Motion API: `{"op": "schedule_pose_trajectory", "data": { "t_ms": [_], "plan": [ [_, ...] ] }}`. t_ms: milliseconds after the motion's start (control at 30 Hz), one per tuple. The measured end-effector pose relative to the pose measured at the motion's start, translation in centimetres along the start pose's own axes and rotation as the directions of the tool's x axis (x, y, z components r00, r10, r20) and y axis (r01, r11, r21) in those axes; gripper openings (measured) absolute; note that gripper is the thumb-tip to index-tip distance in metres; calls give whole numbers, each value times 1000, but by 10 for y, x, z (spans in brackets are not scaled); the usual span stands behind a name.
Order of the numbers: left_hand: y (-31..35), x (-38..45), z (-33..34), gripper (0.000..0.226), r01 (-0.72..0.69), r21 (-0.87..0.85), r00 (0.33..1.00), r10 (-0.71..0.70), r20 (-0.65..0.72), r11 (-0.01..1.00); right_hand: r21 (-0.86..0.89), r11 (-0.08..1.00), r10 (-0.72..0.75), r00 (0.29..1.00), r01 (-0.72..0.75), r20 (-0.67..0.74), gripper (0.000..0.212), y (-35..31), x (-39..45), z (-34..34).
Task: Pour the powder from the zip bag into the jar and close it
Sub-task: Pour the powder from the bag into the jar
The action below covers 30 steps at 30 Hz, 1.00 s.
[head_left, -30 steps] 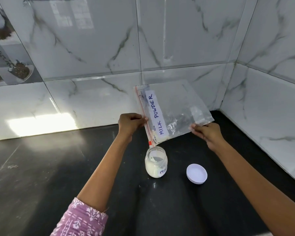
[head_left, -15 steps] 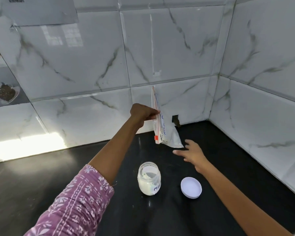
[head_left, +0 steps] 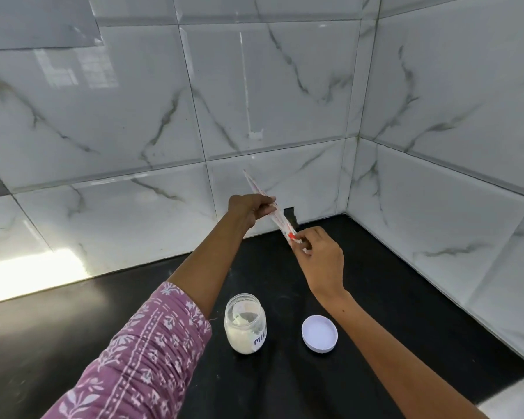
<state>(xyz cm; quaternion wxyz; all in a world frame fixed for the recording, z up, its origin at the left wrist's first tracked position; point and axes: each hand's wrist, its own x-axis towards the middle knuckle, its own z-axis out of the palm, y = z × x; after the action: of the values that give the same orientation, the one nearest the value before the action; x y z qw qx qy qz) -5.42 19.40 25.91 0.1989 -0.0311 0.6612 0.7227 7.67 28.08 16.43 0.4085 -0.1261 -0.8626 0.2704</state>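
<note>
The clear zip bag [head_left: 280,217] is seen edge-on in the air near the back wall, slanting down to the right. My left hand [head_left: 251,207] pinches its upper part. My right hand [head_left: 319,255] pinches its lower end at the red slider. Below them, on the black counter [head_left: 73,343], stands the open glass jar [head_left: 245,326], partly filled with white powder and carrying a handwritten label. The white lid [head_left: 319,333] lies flat on the counter to the right of the jar, apart from it.
White marble-look tiled walls [head_left: 285,86] meet in a corner at the back right. A small dark hole shows in the wall just behind the bag. Bright light reflects off the wall tiles at the left.
The bag has left the jar mouth and risen toward the wall, turned edge-on. My right hand, open half a second ago, now grips the bag's lower end. The view has tilted up.
</note>
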Motion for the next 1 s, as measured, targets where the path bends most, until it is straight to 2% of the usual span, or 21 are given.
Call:
{"op": "schedule_pose_trajectory", "data": {
  "t_ms": [100, 167, 233, 333, 400, 500, 567, 633, 667, 733, 900, 1000],
  "plan": [
    [-2, -3, -4, 22, -7, -23, 1000, 8, 22, 1000, 72, 997, 29, 999, -27, -20, 20, 5, 8, -5],
    [-4, -4, -6, 17, -25, 14, 999, 24, 29, 1000, 118, 991, 74, 997, -70, -29, 16, 8, 14, -7],
    [-5, -6, -7, 11, -42, 100, 999, 40, 30, 994, 159, 981, 119, 992, -112, -34, 14, 11, 19, -8],
    [-6, -8, -9, 15, -95, 267, 995, 91, 28, 959, 159, 973, 175, 984, -168, -35, 15, 20, 26, -9],
    [-9, -13, -10, 18, -177, 433, 984, 170, 56, 884, 167, 967, 199, 980, -193, -20, 17, 23, 30, -8],
    [-19, -22, -5, 26, -377, 609, 925, 311, 217, 698, 200, 959, 206, 978, -203, 6, 17, 21, 34, -7],
    [-25, -29, 0, 28, -495, 724, 857, 408, 315, 480, 233, 953, 195, 981, -194, 21, 18, 19, 37, -7],
    [-29, -34, 4, 32, -535, 805, 792, 482, 373, 256, 260, 947, 186, 982, -190, 37, 18, 17, 39, -8],
    [-30, -35, 6, 33, -537, 823, 768, 512, 384, 188, 267, 945, 183, 982, -188, 45, 18, 16, 39, -8],
    [-31, -35, 6, 28, -546, 827, 727, 565, 390, 133, 285, 942, 167, 984, -178, 62, 18, 15, 40, -10],
    [-31, -32, 3, 21, -585, 798, 687, 612, 392, 145, 330, 931, 119, 985, -153, 121, 16, 15, 44, -17],
    [-33, -29, 2, 19, -607, 784, 674, 607, 422, 130, 287, 948, 107, 986, -139, 125, 15, 17, 48, -19]
  ]
}}
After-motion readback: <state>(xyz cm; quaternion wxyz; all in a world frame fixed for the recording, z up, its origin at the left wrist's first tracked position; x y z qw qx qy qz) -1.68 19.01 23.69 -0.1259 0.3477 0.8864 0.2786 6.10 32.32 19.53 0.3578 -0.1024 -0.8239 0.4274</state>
